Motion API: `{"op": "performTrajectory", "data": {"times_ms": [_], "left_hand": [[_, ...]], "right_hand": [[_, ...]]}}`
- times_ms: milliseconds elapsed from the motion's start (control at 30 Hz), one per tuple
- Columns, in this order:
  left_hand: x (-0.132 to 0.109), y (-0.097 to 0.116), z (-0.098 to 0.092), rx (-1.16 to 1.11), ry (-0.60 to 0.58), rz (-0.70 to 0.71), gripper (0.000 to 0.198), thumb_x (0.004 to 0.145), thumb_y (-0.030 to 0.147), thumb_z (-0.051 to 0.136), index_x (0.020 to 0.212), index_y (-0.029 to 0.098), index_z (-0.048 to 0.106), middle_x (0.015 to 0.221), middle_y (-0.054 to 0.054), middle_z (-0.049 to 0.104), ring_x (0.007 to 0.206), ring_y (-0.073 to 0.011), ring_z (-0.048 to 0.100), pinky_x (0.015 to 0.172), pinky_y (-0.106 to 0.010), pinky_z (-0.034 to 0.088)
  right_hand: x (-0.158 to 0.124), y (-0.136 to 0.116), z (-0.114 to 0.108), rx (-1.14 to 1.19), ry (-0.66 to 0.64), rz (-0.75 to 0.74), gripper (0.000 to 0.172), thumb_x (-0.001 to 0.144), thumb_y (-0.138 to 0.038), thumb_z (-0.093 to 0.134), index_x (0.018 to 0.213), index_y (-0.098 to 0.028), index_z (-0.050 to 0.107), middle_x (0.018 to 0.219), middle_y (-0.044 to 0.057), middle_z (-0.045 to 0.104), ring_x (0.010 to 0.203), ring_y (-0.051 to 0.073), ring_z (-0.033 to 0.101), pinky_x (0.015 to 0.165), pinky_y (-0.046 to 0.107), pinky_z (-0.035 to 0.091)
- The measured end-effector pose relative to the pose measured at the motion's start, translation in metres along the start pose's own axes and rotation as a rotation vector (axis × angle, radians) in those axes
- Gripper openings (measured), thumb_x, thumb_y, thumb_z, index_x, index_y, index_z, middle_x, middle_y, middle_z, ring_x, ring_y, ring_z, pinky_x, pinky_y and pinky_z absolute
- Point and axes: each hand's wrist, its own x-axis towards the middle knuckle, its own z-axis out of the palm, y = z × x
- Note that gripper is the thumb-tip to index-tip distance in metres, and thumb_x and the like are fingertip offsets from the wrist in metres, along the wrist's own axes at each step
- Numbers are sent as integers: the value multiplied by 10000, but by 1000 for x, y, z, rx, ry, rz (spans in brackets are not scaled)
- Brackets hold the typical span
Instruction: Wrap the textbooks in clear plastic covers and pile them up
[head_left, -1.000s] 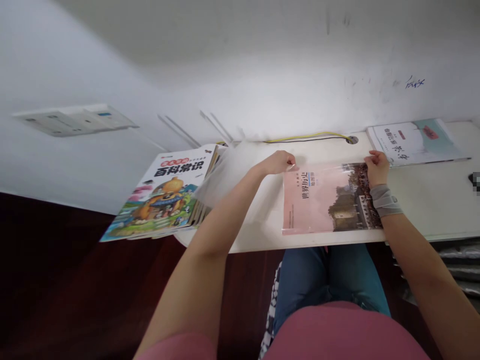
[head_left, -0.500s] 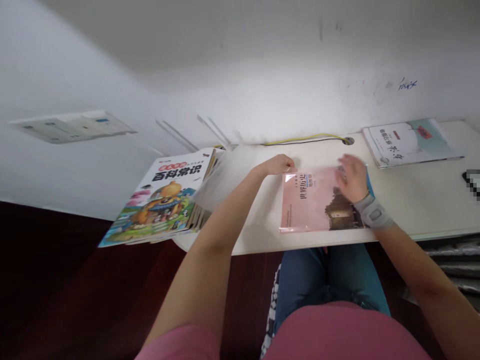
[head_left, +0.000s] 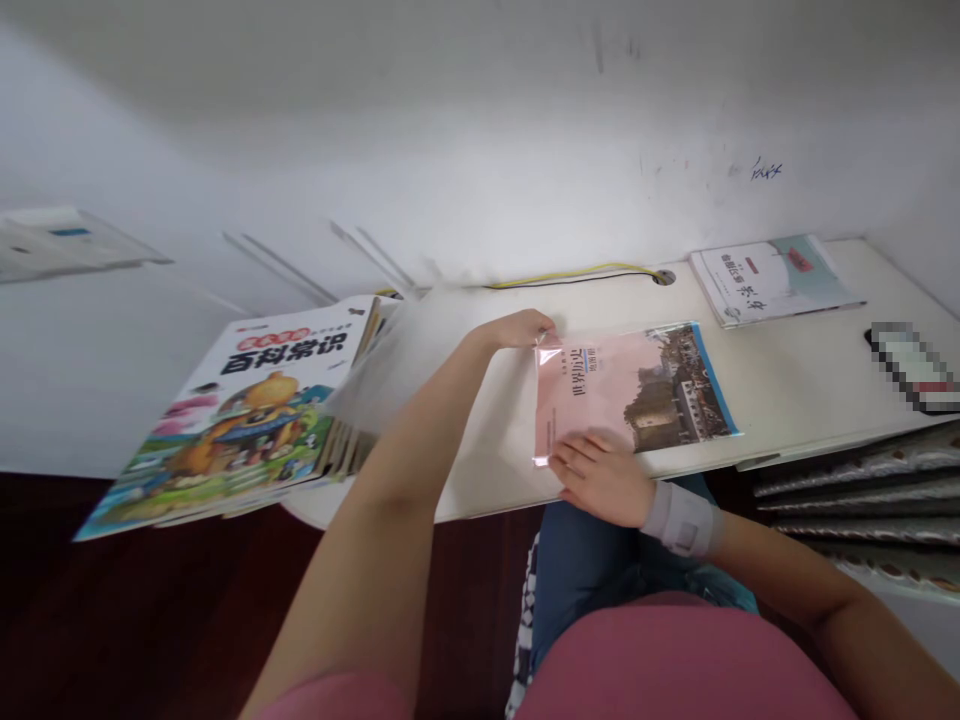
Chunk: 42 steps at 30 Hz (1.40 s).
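A pink book (head_left: 600,400) with a castle photo on its front lies in a shiny clear plastic book cover (head_left: 541,440) on the white desk. At its upper left corner, my left hand (head_left: 519,328) has its fingers curled over the cover's edge in a pinch; the fingertips are partly hidden. My right hand (head_left: 604,482), a grey band on its wrist, rests fingers outstretched on the lower left corner. Left of my left forearm, a translucent plastic sheet (head_left: 420,345) leans over a stack of books topped by a colourful picture book (head_left: 255,410).
Farther right on the desk (head_left: 795,370) are a pale book (head_left: 776,280) and a phone (head_left: 911,370). Thin cables (head_left: 577,275) run along the wall to a round hole. Grey padded layers (head_left: 855,500) sit below the desk's right side.
My right hand has moved from the book's upper right part down to its lower left corner, uncovering the photo. My left hand stays at the upper left corner. The view has shifted right.
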Motion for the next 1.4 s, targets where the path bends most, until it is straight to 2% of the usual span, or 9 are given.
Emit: {"op": "performTrajectory", "data": {"times_ms": [200,467,600,767,900,1000,1100,1233,1400], "left_hand": [[2,-2,4,-60,2,31,205,589,269,489,703,164,623,737,-24,661,716,-165,558,643,-239,377],[8,-8,11,-255,30,-14,217,605,389,602,571,182,546,549,15,524,551,-120,453,525,-244,307],[8,-8,12,-283,29,-24,196,588,372,605,580,178,570,558,5,539,561,-127,466,537,-256,303],[6,-3,11,-268,33,-20,178,588,355,558,564,178,550,536,9,512,554,-124,447,537,-250,305],[5,2,9,-246,3,10,187,592,349,551,522,178,517,512,13,489,535,-119,427,535,-249,313],[3,2,8,-248,1,34,127,577,283,504,579,172,565,570,2,554,582,-129,479,572,-241,351],[2,-1,7,-288,2,65,256,514,211,463,695,165,638,690,-7,640,685,-149,547,643,-238,392],[2,-4,5,-405,-29,29,346,489,177,447,753,169,671,765,-14,679,731,-159,576,661,-244,415],[3,-1,7,-473,-41,15,220,603,236,513,748,176,667,710,-6,657,661,-138,560,621,-239,421]], "right_hand": [[35,-21,21,32,-58,-70,428,934,-397,471,1180,-60,569,1263,208,592,1222,240,513,1053,397,382],[18,-20,19,42,-71,-191,472,926,-479,451,1212,-126,577,1303,179,579,1238,236,522,1049,383,403],[18,-13,15,107,-92,-245,473,941,-448,427,1244,-109,557,1315,188,567,1254,227,506,1053,380,396],[22,-11,10,87,-61,-202,528,926,-456,463,1348,-137,466,1420,173,469,1343,246,394,1113,447,312],[16,-9,-4,26,7,-42,538,910,-488,472,1326,-146,497,1435,175,449,1353,312,363,1107,534,281],[14,22,-25,25,0,87,482,900,-474,498,1262,-163,563,1388,156,510,1315,309,415,1091,522,309],[25,81,-48,-3,1,257,354,940,-340,440,1201,-170,610,1329,141,568,1255,283,487,1075,492,329],[55,154,-65,37,-84,495,363,921,-304,471,1242,-178,586,1221,123,643,1121,241,588,1017,426,391],[95,186,-65,133,-318,488,402,890,-415,527,1201,-174,609,1099,93,696,948,203,641,826,307,456]]}}
